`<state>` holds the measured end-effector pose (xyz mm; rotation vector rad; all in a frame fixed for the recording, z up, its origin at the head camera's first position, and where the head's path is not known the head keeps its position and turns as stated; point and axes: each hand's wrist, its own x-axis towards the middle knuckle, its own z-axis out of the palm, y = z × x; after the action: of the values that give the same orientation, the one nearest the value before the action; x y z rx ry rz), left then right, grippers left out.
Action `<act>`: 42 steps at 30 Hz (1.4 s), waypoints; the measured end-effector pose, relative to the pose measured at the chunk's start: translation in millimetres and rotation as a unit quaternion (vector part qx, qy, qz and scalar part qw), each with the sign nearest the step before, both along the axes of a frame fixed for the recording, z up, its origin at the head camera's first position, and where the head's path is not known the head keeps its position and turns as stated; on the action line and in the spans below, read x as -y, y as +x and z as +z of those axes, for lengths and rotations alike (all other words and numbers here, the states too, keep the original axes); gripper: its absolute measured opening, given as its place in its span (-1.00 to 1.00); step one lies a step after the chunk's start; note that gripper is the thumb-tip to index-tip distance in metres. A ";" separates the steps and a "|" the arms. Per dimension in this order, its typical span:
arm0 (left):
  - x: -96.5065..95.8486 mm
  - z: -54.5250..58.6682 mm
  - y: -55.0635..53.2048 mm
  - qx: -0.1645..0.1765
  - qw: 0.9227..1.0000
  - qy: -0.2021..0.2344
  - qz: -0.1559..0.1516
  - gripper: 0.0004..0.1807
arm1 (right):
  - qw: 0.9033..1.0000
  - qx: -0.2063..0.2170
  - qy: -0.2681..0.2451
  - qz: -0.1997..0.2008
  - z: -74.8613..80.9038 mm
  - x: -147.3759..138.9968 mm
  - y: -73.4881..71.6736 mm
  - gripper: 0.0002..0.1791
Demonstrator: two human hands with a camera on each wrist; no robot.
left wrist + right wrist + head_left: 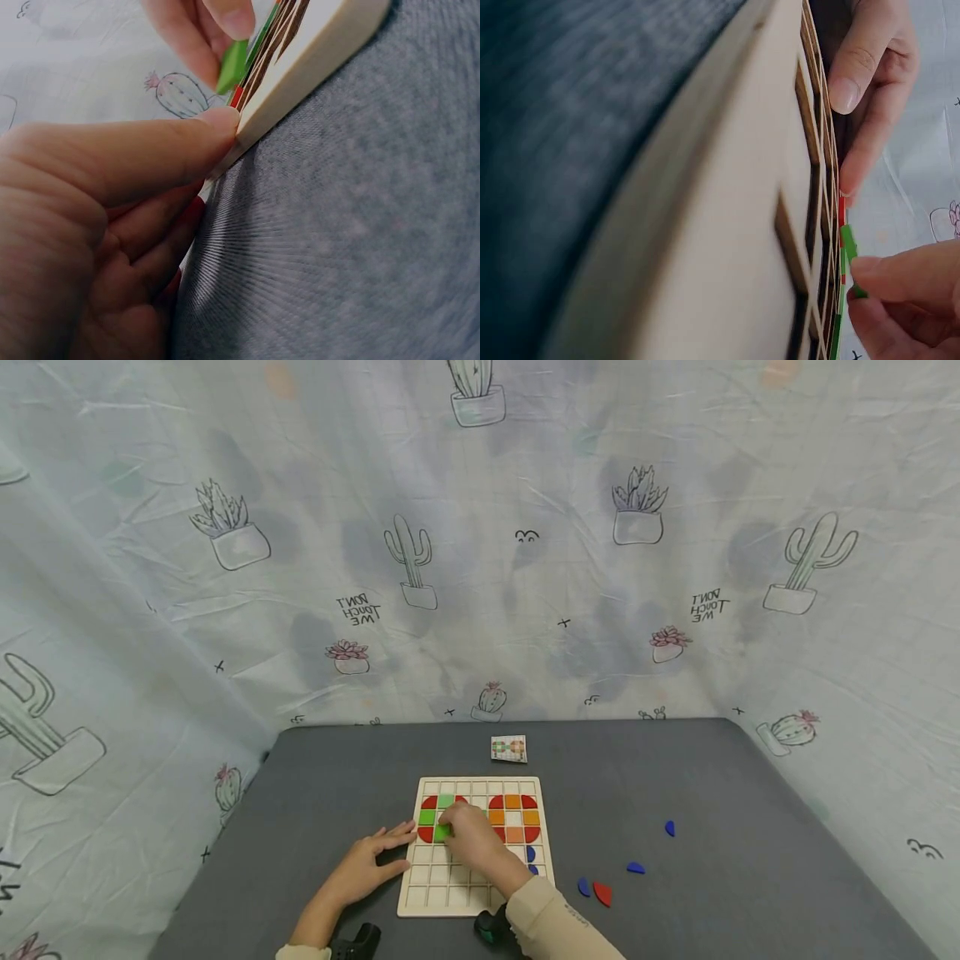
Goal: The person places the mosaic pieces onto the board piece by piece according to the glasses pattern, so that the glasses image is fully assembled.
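A pale wooden grid board [431, 902] lies on the table, with red, green and orange pieces set in its upper rows. My right hand [474, 839] reaches over its upper left part and pinches a green tile [850, 247] between thumb and fingertip. That tile [233, 67] is tilted close over the board in the left wrist view. My left hand [367, 864] rests at the board's left edge with fingers extended; its thumb [180, 146] touches the rim. The right hand and forearm hide some middle cells.
Loose blue pieces [670, 828] and a red piece [602, 893] lie right of the board on the grey table [337, 777]. Two blue pieces [531, 854] sit in its right column. A small pattern card [509, 748] lies behind it. A printed curtain hangs around the table.
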<state>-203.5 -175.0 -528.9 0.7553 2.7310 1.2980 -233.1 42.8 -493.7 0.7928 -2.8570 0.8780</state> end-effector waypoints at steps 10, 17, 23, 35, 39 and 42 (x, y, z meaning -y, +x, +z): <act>-1.0 -1.5 -0.5 -0.001 1.000 0.000 0.014 -0.50 | 0.999 0.013 0.039 0.008 -0.3 2.4 -0.9 -0.74; 0.4 -3.7 -2.1 0.017 1.000 0.003 0.017 -0.48 | 0.999 0.013 0.043 0.012 0.0 3.4 -0.6 -0.77; 1.2 -3.8 -2.3 0.018 1.000 -0.001 0.017 -0.48 | 0.999 0.024 0.025 0.011 3.3 3.6 1.8 -0.73; 4.9 -4.6 -3.8 0.005 1.000 -0.002 0.013 -0.49 | 0.997 0.061 -0.044 0.016 34.5 -21.8 16.1 -0.66; 3.2 -3.9 -4.2 -0.004 1.000 -0.008 0.009 -0.50 | 0.994 0.074 -0.074 0.023 37.8 -48.9 24.2 -0.66; 1.2 -4.5 -2.8 -0.012 1.000 -0.015 0.004 -0.51 | 0.992 0.084 -0.096 0.013 33.9 -73.0 33.0 -0.68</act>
<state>-206.3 -176.2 -533.4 0.7641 2.7685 1.2533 -200.1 115.8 -459.7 0.7683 -2.8472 1.2582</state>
